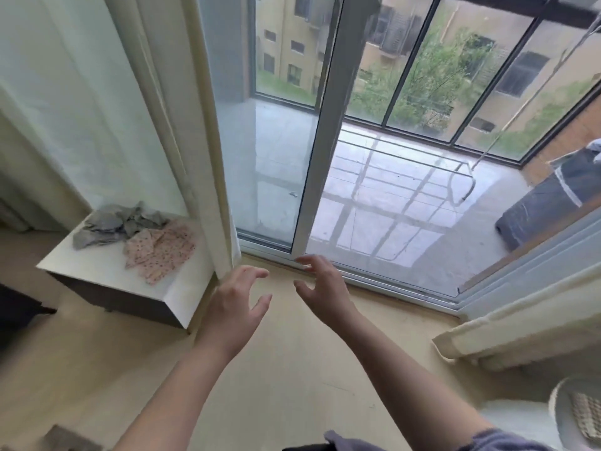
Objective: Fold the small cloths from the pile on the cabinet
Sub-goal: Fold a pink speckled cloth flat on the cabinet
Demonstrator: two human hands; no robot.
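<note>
Head view: left hand (234,297) & right hand (320,283) both raised mid-air over the pale wood floor (276,369), near each other, fingers loosely spread, holding nothing. Crumpled grey cloths (113,224) & pink dotted cloth (159,250) lie touching on the low white-topped cabinet (97,268), left of hands, beside the cream curtain (201,157).

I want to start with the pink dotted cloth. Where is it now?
The pink dotted cloth lies at left in the head view on the white cabinet, against the grey cloths behind it.
</note>
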